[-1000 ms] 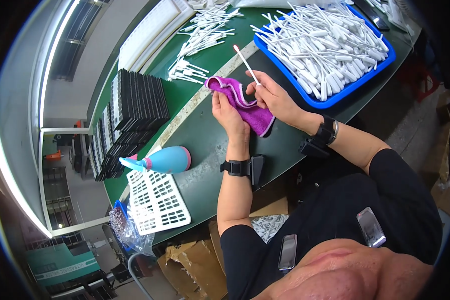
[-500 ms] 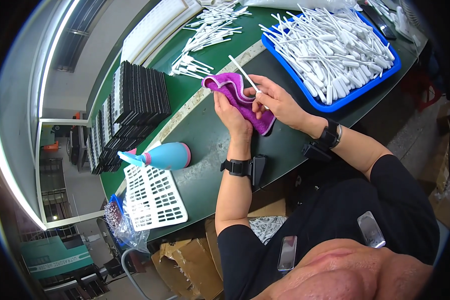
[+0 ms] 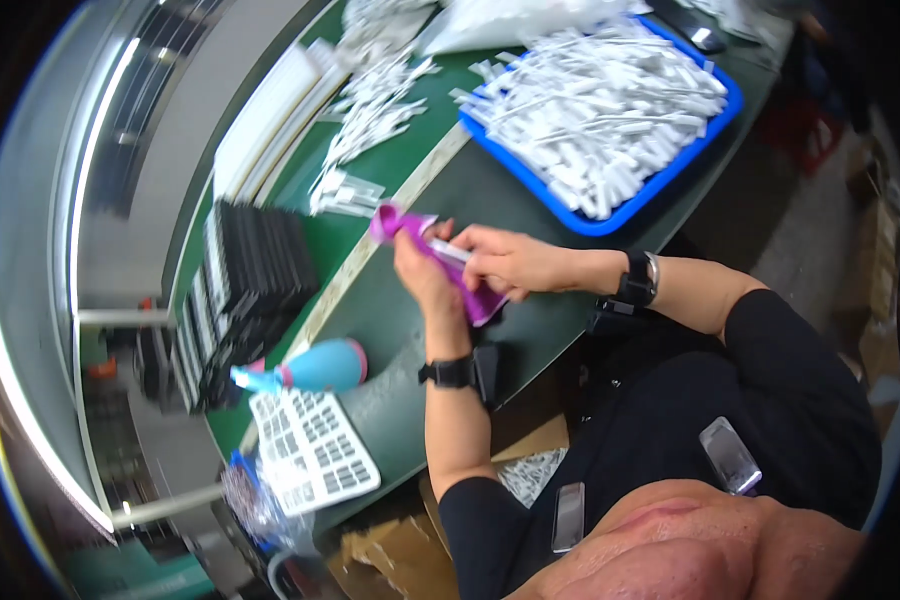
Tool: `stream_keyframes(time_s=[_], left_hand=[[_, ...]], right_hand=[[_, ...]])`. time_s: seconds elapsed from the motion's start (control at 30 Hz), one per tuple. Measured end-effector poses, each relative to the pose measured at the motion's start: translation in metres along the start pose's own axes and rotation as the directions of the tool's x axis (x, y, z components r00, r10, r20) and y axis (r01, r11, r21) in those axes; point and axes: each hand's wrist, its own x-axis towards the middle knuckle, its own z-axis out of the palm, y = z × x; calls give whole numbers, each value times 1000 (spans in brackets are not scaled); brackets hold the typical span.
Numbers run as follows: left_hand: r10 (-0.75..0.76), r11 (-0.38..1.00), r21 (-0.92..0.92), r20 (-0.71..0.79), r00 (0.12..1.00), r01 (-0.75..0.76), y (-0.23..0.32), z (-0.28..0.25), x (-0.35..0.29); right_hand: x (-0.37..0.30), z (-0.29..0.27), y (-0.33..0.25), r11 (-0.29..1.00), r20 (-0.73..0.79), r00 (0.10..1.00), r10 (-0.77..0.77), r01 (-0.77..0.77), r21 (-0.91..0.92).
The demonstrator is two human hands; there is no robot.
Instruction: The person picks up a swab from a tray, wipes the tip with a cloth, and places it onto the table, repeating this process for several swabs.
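Observation:
My left hand (image 3: 425,272) is closed around a purple cloth (image 3: 483,302), which bunches up above the thumb and hangs below the palm. My right hand (image 3: 510,262) pinches a slim white swab (image 3: 452,251) and holds it against the cloth, close to the left fingers. Motion blurs the swab, and its far end is hidden among cloth and fingers. Beyond my right hand, a blue tray (image 3: 590,228) is heaped with white swabs (image 3: 610,110).
Loose swabs (image 3: 375,115) lie on the green table beyond my left hand. Black stacked trays (image 3: 260,260) stand at left. Nearer are a light-blue spray bottle (image 3: 325,367) and a white slotted plastic panel (image 3: 315,450). A cardboard box (image 3: 400,555) sits below the table edge.
The swab, earlier sticking up clear of the cloth from my right fingers, now lies against it. Both hands have come closer together, and the whole view has shifted.

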Motion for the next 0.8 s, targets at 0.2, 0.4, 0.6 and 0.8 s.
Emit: stream_keyframes(time_s=[0.2, 0.4, 0.6, 0.8], left_hand=[[-60, 990, -133, -91, 994, 47, 10, 0, -7], [-16, 993, -118, -46, 999, 10, 3, -10, 2], [31, 996, -85, -37, 999, -35, -1, -5, 5], [-26, 998, 52, -102, 994, 31, 8, 3, 2]], right_hand=[[-38, -78, -63, 956, 259, 951, 166, -220, 193], [-13, -171, -62, 620, -251, 922, -293, -17, -785], [21, -215, 3, 35, -125, 934, -336, -120, -992], [33, -201, -44, -29, -5, 946, -325, -15, -999]])
